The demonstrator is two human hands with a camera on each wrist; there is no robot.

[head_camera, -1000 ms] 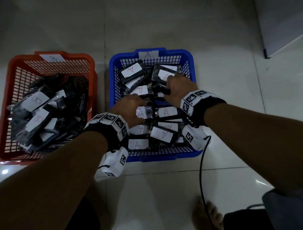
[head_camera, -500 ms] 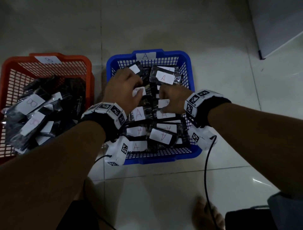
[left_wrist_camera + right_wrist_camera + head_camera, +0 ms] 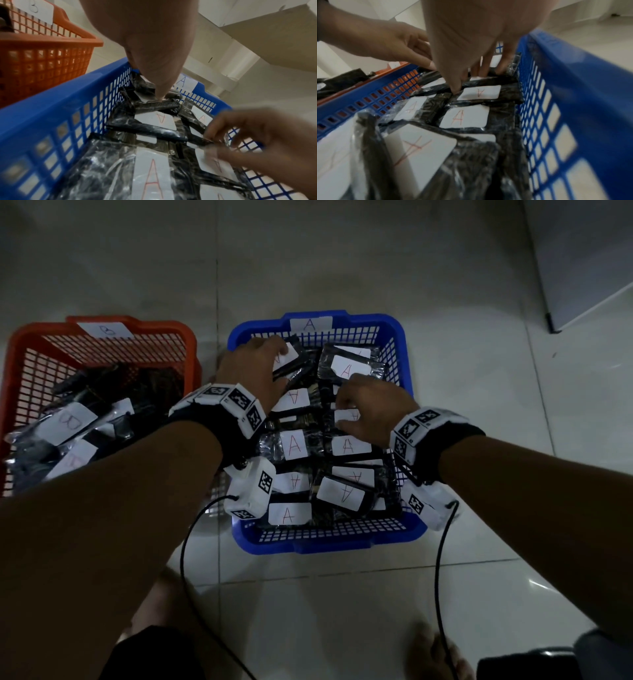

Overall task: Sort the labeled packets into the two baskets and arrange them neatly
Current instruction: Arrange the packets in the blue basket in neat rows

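Reaching into the blue basket [image 3: 394, 529], both hands' [image 3: 253, 371] [image 3: 371, 402] fingers pinch A packets [image 3: 293, 361].

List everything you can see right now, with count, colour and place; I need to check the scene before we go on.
blue basket: one, blue, floor centre, tagged A on its far rim.
orange basket: one, orange, floor left of the blue one, tagged B on its far rim.
A packets: a dozen or so visible, black with white labels and red A, overlapping rows in the blue basket.
B packets: several, exact count unclear, black with white labels, heaped loosely in the orange basket.
cabinet: one, pale grey, upper right.
wrist units: two, white with black markers, cabled.
bare feet: two, bottom edge.
left hand: on a far-left A packet.
right hand: fingers on a right-column packet.
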